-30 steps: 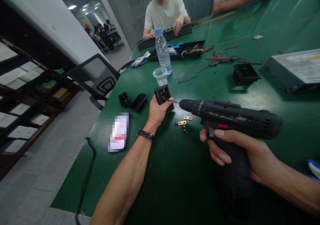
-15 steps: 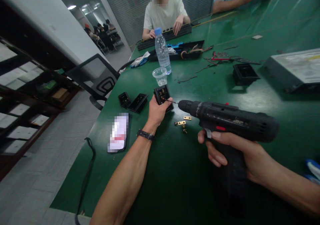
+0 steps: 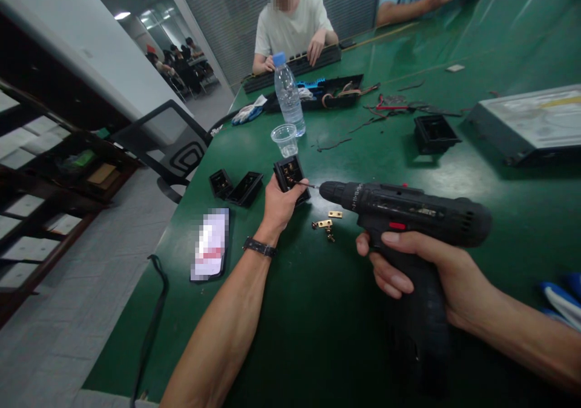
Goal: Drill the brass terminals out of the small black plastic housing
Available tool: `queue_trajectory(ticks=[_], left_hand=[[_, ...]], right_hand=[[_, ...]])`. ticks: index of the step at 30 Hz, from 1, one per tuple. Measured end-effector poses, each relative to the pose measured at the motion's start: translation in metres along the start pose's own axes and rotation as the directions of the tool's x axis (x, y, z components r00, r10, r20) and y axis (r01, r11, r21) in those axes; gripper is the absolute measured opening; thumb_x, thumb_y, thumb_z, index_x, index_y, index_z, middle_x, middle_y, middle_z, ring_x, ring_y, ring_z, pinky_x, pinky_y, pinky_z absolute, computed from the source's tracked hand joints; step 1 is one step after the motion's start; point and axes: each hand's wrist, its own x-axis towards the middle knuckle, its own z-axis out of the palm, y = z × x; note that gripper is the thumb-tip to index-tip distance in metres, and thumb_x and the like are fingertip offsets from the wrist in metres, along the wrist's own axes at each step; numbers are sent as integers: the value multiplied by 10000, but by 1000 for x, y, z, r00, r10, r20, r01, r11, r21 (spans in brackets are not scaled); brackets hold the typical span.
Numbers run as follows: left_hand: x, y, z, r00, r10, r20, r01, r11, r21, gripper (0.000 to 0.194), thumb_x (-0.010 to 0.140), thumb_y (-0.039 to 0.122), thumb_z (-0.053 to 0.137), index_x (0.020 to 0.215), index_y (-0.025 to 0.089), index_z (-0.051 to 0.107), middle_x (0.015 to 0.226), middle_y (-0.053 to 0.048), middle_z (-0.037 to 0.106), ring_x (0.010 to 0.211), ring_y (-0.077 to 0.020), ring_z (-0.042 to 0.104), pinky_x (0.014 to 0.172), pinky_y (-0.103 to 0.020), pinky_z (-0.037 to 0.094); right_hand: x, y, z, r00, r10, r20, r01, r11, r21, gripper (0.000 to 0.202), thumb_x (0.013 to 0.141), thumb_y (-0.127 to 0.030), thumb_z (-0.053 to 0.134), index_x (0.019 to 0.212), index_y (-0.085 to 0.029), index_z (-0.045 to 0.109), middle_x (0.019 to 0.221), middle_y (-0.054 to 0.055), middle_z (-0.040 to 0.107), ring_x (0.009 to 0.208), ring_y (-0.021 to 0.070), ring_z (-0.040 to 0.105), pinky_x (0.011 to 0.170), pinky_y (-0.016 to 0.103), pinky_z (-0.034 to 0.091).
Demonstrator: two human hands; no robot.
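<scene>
Box [image 3: 295, 169] in left hand [image 3: 278, 205], thumb across near side

You have no legible text, number or sign to record. The drill [image 3: 385, 200] in your right fingers [image 3: 394, 282] bears a pale marking [image 3: 427, 212] on its side, above those fingers, too blurred to read; marks on its collar [image 3: 357, 196] likewise. The phone [image 3: 209, 246], left of your left fingers [image 3: 297, 189], shows a pixelated, unreadable screen.
</scene>
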Motion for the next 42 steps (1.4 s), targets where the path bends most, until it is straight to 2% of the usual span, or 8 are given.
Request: queue_trajectory(ticks=[6,18,28,37,42], left_hand=[[-2,5,0,1000,-14,-1,14,1000,7,401,637,334,796,931,161,588,905,-30,642,782,-134,604,751,-285,515],[-2,3,0,999,-19,32,19,1000,3,433,618,313,802,966,157,598,935,-37,660,806,-143,624,778,-300,513],[-3,7,-1,998,-34,45,34,999,-3,368,648,286,762,954,167,596,903,-25,642,790,-141,609,749,-287,513],[-1,2,-1,1000,-12,20,11,1000,24,359,675,304,738,971,168,587,944,-45,640,817,-154,602,778,-301,514],[-1,0,-1,1000,5,29,-6,999,32,346,700,303,721,992,170,590,959,-53,641,831,-161,602,787,-309,512]], right_hand=[[-2,2,0,999,10,34,-10,1000,-4,244,894,-292,516,922,-106,672,483,10,520,454,141,467,513,281,404],[-7,3,0,997,-30,64,43,976,-212,247,910,-333,533,952,-122,654,545,26,586,500,148,521,520,269,395],[-4,-4,0,1000,9,23,-8,1000,-20,262,896,-307,511,916,-100,669,475,3,517,455,142,492,508,278,389],[-7,3,-1,998,-44,41,52,973,-226,240,910,-323,540,970,-125,661,534,18,577,495,150,524,520,279,416],[-6,1,-1,999,-41,35,46,987,-155,242,908,-315,528,965,-121,661,523,16,561,466,149,508,505,287,418]])
